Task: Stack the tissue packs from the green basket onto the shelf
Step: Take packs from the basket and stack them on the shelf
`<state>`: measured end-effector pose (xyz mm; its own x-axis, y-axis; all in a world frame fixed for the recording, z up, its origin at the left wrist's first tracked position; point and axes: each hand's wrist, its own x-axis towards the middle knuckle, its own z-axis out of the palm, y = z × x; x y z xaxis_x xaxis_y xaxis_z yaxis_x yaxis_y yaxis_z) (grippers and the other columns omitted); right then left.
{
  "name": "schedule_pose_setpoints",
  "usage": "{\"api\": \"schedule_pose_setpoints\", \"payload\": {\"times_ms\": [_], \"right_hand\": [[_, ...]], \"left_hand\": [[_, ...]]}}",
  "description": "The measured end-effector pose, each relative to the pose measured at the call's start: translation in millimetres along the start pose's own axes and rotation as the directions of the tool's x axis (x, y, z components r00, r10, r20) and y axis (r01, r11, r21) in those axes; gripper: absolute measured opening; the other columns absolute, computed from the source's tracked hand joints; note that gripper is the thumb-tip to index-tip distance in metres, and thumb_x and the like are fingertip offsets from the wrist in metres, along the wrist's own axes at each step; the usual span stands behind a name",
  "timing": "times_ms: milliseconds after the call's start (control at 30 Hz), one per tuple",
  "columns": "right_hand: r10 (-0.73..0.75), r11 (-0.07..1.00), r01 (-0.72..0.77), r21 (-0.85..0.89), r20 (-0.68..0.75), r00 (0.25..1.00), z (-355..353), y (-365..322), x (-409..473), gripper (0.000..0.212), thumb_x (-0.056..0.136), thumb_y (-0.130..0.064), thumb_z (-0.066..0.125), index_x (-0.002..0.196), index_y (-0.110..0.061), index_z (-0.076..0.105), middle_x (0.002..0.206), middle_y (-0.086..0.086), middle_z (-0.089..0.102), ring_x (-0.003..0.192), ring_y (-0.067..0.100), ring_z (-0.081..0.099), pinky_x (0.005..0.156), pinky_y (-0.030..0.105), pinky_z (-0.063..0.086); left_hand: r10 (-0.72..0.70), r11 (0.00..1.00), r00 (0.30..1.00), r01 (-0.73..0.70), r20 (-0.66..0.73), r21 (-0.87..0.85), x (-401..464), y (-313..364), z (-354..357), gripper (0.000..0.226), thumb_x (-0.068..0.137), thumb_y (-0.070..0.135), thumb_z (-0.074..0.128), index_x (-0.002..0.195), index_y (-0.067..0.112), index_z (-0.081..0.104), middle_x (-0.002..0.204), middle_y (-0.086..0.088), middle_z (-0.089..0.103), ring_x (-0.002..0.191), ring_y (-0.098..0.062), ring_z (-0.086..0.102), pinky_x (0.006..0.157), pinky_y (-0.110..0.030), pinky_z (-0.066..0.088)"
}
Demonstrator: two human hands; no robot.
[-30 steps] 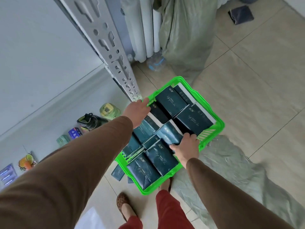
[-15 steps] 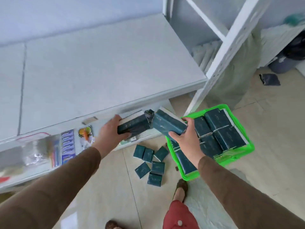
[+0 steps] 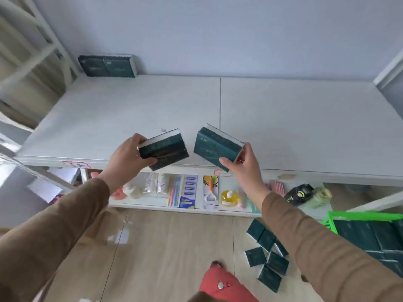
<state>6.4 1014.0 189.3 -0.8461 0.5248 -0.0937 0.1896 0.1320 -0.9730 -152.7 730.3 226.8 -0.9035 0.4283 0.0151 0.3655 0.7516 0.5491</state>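
My left hand (image 3: 127,159) grips a dark teal tissue pack (image 3: 165,149) above the front edge of the white shelf (image 3: 152,105). My right hand (image 3: 244,168) grips a second teal tissue pack (image 3: 214,147) beside it; the two packs are apart. Two teal packs (image 3: 108,66) stand side by side at the shelf's back left against the wall. The green basket (image 3: 349,215), with several teal packs inside, sits on the floor at the far right, partly hidden by my right sleeve.
Several small teal packs (image 3: 267,253) lie loose on the floor left of the basket. The lower shelf (image 3: 185,207) holds toothbrushes, a peeler, a yellow item and jars (image 3: 299,194). White shelf posts (image 3: 39,51) rise at the left and right.
Both hands took a pack each out of the basket and raised them over the shelf. My view swung from the basket on the floor up to the shelf top.
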Motion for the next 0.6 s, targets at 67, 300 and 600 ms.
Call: {"api": "schedule_pose_setpoints", "payload": {"times_ms": [67,300,600], "right_hand": [[-0.022,0.999,0.022,-0.031,0.016,1.000,33.4,-8.3,24.4,0.044,0.078,-0.034,0.082,0.103,-0.021,0.048,0.104,-0.002,0.068,0.095,0.014,0.069,0.081,0.043,0.060],[-0.038,0.998,0.042,-0.046,0.078,0.996,157.7,-25.3,149.2,0.047,0.080,-0.028,0.082,0.110,-0.017,0.047,0.109,0.000,0.065,0.100,0.013,0.065,0.078,0.031,0.058],[-0.046,0.990,0.063,-0.125,0.140,0.989,298.3,-74.7,291.8,0.041,0.076,-0.021,0.082,0.102,-0.005,0.054,0.106,0.006,0.064,0.099,0.018,0.063,0.080,0.032,0.057]], "left_hand": [[-0.012,1.000,1.000,0.012,-0.024,0.014,23.0,-32.0,-17.9,0.044,0.077,0.030,0.080,0.108,0.026,0.050,0.106,0.005,0.061,0.088,-0.018,0.061,0.071,-0.035,0.048],[-0.098,0.994,0.993,0.101,-0.067,0.039,132.9,-143.6,-70.3,0.044,0.075,0.026,0.082,0.109,0.026,0.054,0.107,0.005,0.050,0.083,-0.020,0.059,0.067,-0.033,0.045],[-0.100,0.983,0.989,0.115,-0.111,0.140,284.3,-250.4,-144.4,0.045,0.079,0.027,0.080,0.115,0.021,0.054,0.108,0.005,0.047,0.089,-0.018,0.052,0.081,-0.030,0.041]]}}
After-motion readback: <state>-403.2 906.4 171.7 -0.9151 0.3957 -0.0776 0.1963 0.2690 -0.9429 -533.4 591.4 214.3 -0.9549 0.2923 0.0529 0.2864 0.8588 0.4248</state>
